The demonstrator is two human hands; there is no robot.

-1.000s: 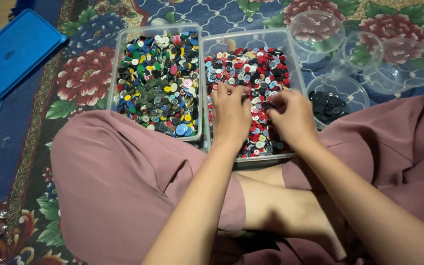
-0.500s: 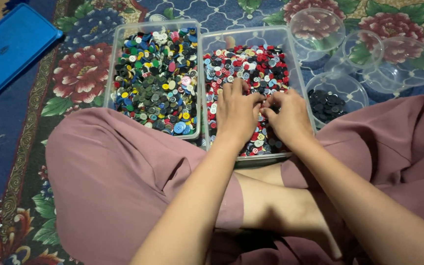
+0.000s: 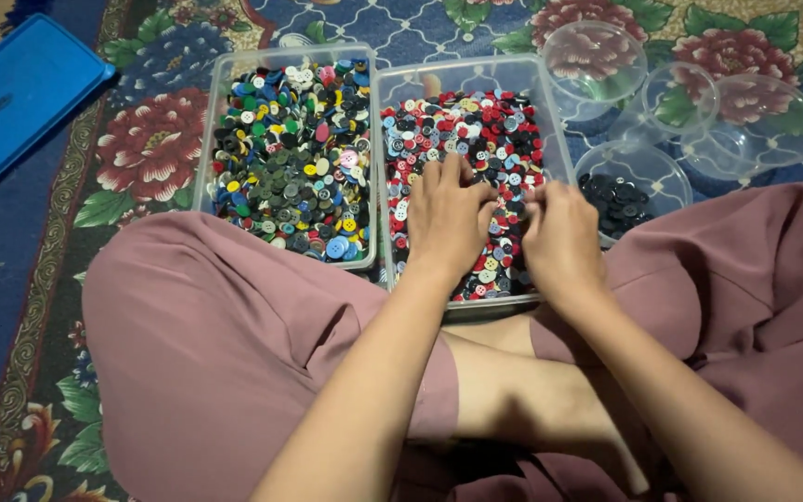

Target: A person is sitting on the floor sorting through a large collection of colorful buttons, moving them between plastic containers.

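Head view, places given from the right tub (image 3: 550,88).

Sitting cross-legged on a flowered rug (image 3: 141,158), knees in mauve cloth, tub lying just ahead of the shins. Clear plastic, rectangular, holding buttons (image 3: 485,130): mostly red, black, white and pale blue.

Left hand (image 3: 446,221) lying palm down on the buttons, inside the tub's near half, fingers stretched forward and slightly spread. Not closing on anything visible; whether a button is being pinched underneath, cannot tell.

Right hand (image 3: 561,237) resting at the tub's near right corner, just beside the left hand, fingers curled inward toward it, tips touching the buttons. Grip half-closed; what, if anything, is being held between the tips, cannot tell, fingers hiding it.

Sitting flush against the tub's left wall: left tub (image 3: 281,56), same make, carrying mixed buttons in green, yellow, black, blue, pink and white.

Just right of the tub: a round clear bowl (image 3: 671,177) holding dark buttons. Beyond it, farther right and back: three more clear bowls (image 3: 755,125), partly overlapping.

Well to the left of both tubs: blue lid (image 3: 20,102) lying flat on the rug.
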